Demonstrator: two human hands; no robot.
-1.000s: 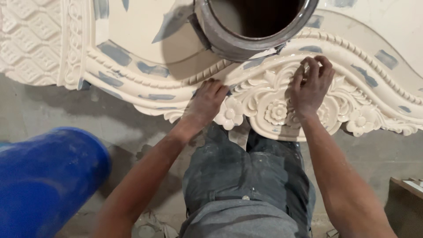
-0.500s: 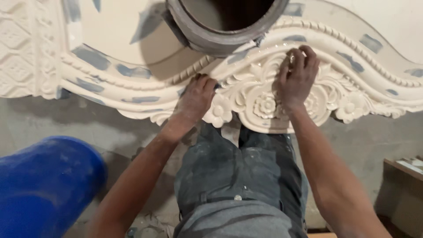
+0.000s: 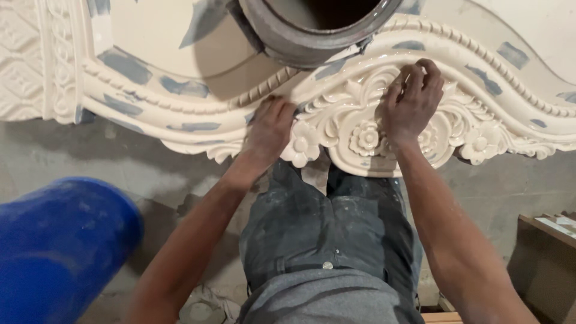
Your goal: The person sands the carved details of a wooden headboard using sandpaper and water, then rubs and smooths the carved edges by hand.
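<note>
A large cream carved panel [image 3: 180, 72] with floral relief and blue-grey patches lies in front of me. My left hand [image 3: 270, 129] rests flat on its lower carved edge beside a flower ornament [image 3: 302, 146]. My right hand [image 3: 411, 102] presses with bent fingers on the scrollwork above the central rosette [image 3: 365, 138]; whether it holds something small I cannot tell. My dusty grey trousers [image 3: 327, 228] fill the lower middle.
A dark grey round bucket [image 3: 312, 36] stands on the panel at the top. A blue barrel [image 3: 60, 246] is at the lower left on the concrete floor [image 3: 150, 174]. A wooden piece [image 3: 549, 228] sits at the right edge.
The view has shifted slightly, so the panel and the bucket sit higher in the frame. Both hands stay on the same parts of the carving.
</note>
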